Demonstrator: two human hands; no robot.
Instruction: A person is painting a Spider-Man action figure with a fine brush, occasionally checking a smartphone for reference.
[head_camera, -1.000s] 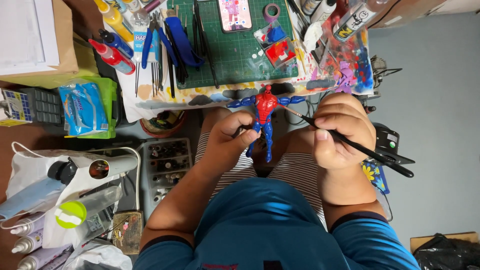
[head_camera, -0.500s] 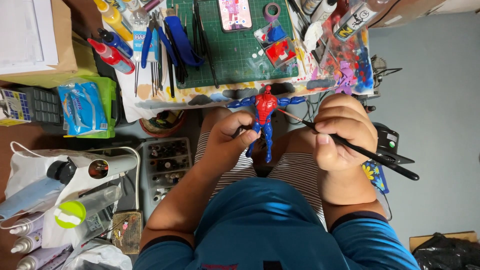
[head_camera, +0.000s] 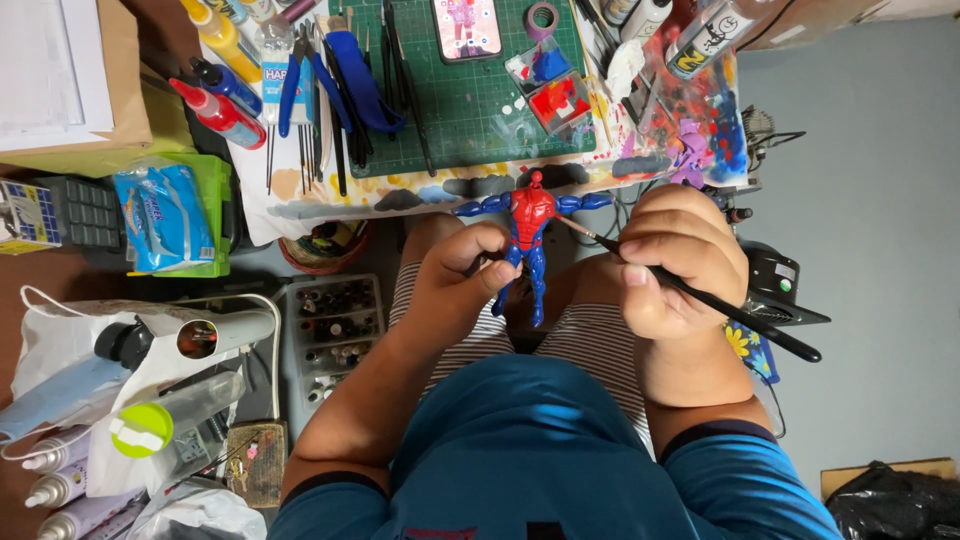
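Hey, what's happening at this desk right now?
A person seated at a cluttered table holds a red and blue action figure by its legs in the left hand. The right hand holds a thin black paintbrush, its tip at the figure's outstretched arm. A green cutting mat with a small paint tray lies just beyond.

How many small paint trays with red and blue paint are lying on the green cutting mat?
2: one tray with blue paint sits near the mat's right edge, the other tray with red paint just below it. More may be hidden.
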